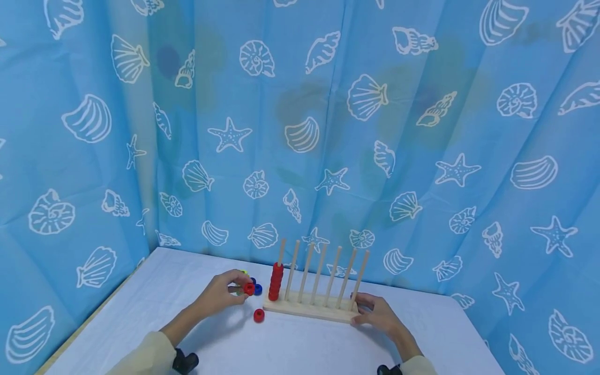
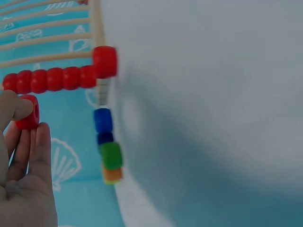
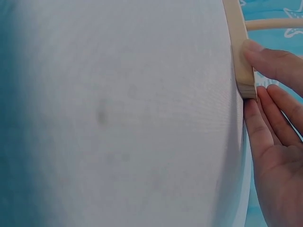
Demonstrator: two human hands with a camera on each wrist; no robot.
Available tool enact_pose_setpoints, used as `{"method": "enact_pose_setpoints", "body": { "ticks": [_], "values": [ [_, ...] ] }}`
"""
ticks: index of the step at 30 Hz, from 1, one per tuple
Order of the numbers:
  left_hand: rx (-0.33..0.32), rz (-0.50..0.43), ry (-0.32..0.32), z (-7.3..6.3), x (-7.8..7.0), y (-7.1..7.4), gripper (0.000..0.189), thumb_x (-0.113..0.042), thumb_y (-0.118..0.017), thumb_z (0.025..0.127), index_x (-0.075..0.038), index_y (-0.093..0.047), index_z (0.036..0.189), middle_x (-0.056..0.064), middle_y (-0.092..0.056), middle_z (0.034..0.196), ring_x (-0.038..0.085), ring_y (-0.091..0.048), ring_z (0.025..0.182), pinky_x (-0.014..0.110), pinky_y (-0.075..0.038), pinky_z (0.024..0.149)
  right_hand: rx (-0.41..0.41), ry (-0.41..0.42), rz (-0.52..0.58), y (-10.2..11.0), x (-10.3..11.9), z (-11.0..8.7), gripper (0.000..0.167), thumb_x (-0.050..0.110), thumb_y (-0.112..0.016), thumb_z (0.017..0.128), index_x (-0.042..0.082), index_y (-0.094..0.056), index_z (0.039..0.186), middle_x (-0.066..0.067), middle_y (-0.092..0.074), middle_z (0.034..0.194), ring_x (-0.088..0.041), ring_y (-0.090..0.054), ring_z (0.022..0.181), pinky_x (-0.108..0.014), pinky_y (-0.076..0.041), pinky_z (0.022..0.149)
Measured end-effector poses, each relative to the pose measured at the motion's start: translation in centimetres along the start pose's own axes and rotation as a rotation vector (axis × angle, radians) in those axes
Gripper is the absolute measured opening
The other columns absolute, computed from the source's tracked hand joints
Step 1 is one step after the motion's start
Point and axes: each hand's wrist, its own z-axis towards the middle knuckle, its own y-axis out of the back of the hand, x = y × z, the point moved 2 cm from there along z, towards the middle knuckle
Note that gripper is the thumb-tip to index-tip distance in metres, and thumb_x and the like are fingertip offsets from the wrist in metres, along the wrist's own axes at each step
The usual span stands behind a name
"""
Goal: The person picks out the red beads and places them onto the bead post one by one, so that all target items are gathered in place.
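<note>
My left hand (image 1: 219,292) pinches a red bead (image 1: 249,288) between thumb and fingers, left of a wooden peg rack. In the left wrist view the hole of that bead (image 2: 29,113) faces sideways. The rack's pale base (image 1: 309,308) carries a row of upright pegs. Several red beads (image 1: 275,281) are stacked on its leftmost peg; the other pegs are bare. My right hand (image 1: 380,315) grips the right end of the base, its thumb on the front face in the right wrist view, beside the base end (image 3: 242,71).
A loose red bead (image 1: 259,315) lies in front of the rack's left end. Blue (image 2: 103,120), green (image 2: 111,156) and orange (image 2: 112,174) beads sit left of the rack, partly behind my left hand in the head view. A shell-patterned blue curtain (image 1: 300,172) hangs behind the white table (image 1: 300,349).
</note>
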Motion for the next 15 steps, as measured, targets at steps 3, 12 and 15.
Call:
{"method": "enact_pose_setpoints", "body": {
  "ticks": [3, 12, 15],
  "values": [
    [-0.026, -0.02, -0.039, 0.7, -0.9, 0.0, 0.038, -0.001, -0.08, 0.075, -0.013, -0.066, 0.108, -0.003, -0.064, 0.104, 0.022, -0.063, 0.102, 0.043, -0.055, 0.087, 0.007, 0.007, -0.007, 0.1, 0.1, 0.0, 0.075, 0.003, -0.086, 0.062, 0.001, -0.058, 0.132, -0.019, -0.059, 0.131, -0.04, -0.05, 0.126, -0.043, -0.047, 0.099],
    [-0.043, -0.089, -0.098, 2.3, -4.0, 0.0, 0.04, -0.005, -0.08, 0.077, -0.013, -0.065, 0.113, 0.001, -0.065, 0.11, 0.025, -0.065, 0.106, 0.038, -0.055, 0.086, 0.009, -0.001, 0.017, 0.2, 0.1, -0.2, 0.074, 0.002, -0.086, 0.062, 0.002, -0.059, 0.13, -0.018, -0.06, 0.129, -0.041, -0.049, 0.127, -0.044, -0.046, 0.099],
    [-0.042, -0.115, -0.153, 3.1, -5.2, 0.3, 0.04, -0.004, -0.079, 0.078, -0.011, -0.065, 0.114, 0.003, -0.065, 0.111, 0.025, -0.065, 0.106, 0.036, -0.056, 0.085, 0.014, 0.006, 0.012, 0.2, 0.0, -0.1, 0.075, 0.003, -0.086, 0.062, 0.002, -0.058, 0.131, -0.018, -0.059, 0.13, -0.041, -0.049, 0.127, -0.044, -0.047, 0.099]
  ]
}}
